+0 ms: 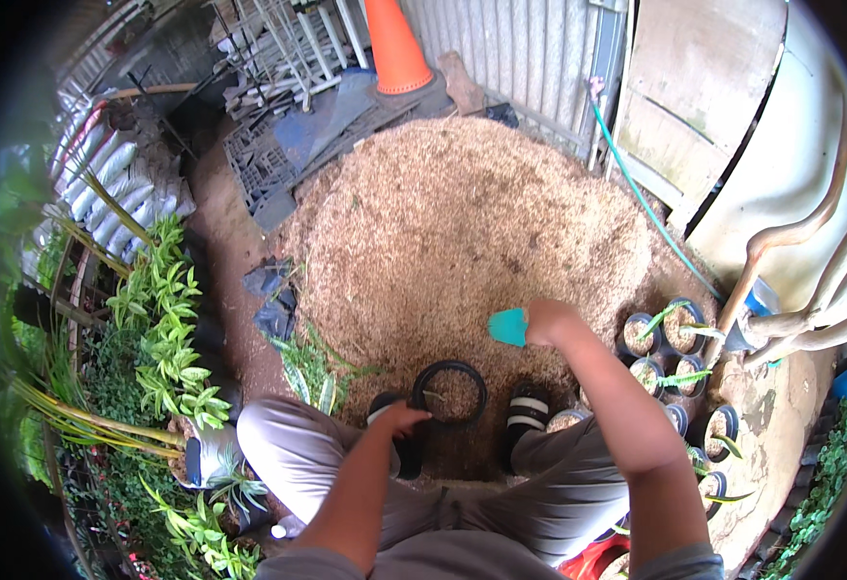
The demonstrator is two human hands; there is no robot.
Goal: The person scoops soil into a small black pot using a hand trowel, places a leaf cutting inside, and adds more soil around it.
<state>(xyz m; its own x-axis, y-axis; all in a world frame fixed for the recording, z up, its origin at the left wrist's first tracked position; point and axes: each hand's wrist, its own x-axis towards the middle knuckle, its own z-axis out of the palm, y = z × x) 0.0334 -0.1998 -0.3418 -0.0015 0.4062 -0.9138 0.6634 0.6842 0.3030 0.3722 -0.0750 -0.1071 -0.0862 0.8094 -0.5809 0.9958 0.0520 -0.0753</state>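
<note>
My left hand (404,419) is closed on the near left rim of a round black plant pot (482,394), which sits between my feet with light-brown material inside. In my right hand (549,321) is a teal plastic scoop (507,328), its blade pointing left over the mound; the fingers hide its handle. The scoop is apart from the pot, farther away and to its right. A wide mound of pale wood-shaving-like material (462,213) spreads in front of me.
Small black pots with seedlings (639,333) stand close on the right. Leafy plants (167,358) and stacked filled bags (114,184) line the left. An orange cone (397,53) stands behind the mound, and a green hose (636,179) runs along the right wall.
</note>
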